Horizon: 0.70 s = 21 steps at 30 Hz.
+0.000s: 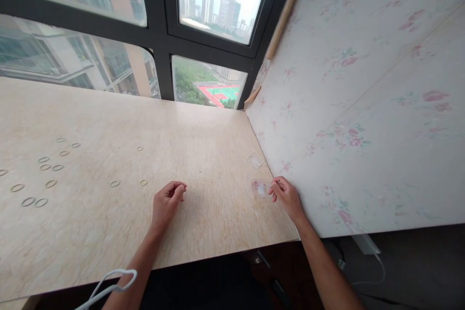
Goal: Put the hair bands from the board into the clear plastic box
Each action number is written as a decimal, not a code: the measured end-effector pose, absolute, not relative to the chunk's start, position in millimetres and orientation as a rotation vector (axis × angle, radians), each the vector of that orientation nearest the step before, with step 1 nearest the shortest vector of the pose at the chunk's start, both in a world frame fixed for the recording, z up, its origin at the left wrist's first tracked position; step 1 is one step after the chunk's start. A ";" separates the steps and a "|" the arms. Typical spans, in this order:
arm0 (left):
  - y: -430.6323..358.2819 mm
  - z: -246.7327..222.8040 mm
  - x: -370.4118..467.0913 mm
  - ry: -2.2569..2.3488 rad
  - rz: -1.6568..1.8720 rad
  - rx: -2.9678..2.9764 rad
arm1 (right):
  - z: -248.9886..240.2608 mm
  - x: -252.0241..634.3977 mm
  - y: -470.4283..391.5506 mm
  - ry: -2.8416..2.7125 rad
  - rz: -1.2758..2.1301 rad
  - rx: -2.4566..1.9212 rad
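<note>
Shows a small clear box (260,189) lying flat on the marbled tabletop (218,232), near the flowered wall (356,169), likely placed there for easy reach. Holds the right hand (281,191) at the box's right end, thumb and fingers pressed together, perhaps to steady that end; cannot tell of anything small pinched between them. Just beyond the box, shows a clear scrap (255,161), seemingly set out of the hands' way. Holds the left hand (169,193) well apart from the box, loosely curled, thumb against the fingers, resting or raised, cannot tell which, nor of anything hidden inside. Farther left, shows many thin rings (51,184) lying flat, mostly apart, some nearly touching, probably spread to keep each distinct. Farther out, shows a white cord (105,292) looped across the left forearm (145,247) and, behind the tabletop, a dark-framed window (156,34).
</note>
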<state>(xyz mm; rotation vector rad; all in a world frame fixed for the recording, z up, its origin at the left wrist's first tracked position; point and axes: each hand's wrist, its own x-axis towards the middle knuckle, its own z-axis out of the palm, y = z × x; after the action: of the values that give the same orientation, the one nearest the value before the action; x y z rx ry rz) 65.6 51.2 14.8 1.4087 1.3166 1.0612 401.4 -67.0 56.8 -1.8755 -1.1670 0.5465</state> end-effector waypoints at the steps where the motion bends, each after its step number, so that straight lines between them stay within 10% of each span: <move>1: 51.2 15.1 65.6 1.318 1.060 1.408 | 57.6 400.6 -66.7 -1.180 0.539 -1.887; 21: 51.3 14.1 66.3 1.309 1.086 1.377 | 60.2 395.8 -65.9 -1.217 0.298 -2.195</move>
<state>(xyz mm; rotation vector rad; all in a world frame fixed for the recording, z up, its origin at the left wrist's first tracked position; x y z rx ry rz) 66.3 51.3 14.1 1.3771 1.3093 1.0858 395.8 -65.9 60.2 -2.1947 -1.2168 0.2984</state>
